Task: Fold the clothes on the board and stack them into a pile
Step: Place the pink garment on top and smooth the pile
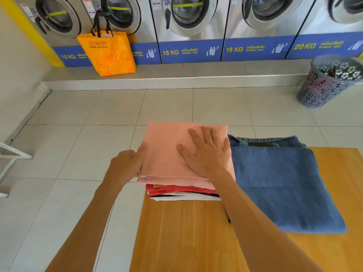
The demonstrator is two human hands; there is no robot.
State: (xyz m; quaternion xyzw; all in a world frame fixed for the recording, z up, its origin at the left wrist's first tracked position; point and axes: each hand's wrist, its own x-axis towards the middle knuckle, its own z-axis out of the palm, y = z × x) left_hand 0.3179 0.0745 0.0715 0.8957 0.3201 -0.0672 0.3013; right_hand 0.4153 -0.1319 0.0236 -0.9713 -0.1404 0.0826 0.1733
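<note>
both hands on pink cloth: right hand flat, left hand grip pinching its edge; jeans beside.

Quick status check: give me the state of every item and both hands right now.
Pink cloth: folded, top of pile.
Red garment: folded, under pink.
Jeans: folded, beside pile.
Left hand: at pile's left edge.
Right hand: open, flat on pink cloth.
Washer doors: closed.
Orange bag: upright.

The wooden board runs out of frame at the bottom and right edges. Under the folded pink cloth, only thin front edges of red, black and white garments show. Contents of the grey perforated plastic basket are unclear.
</note>
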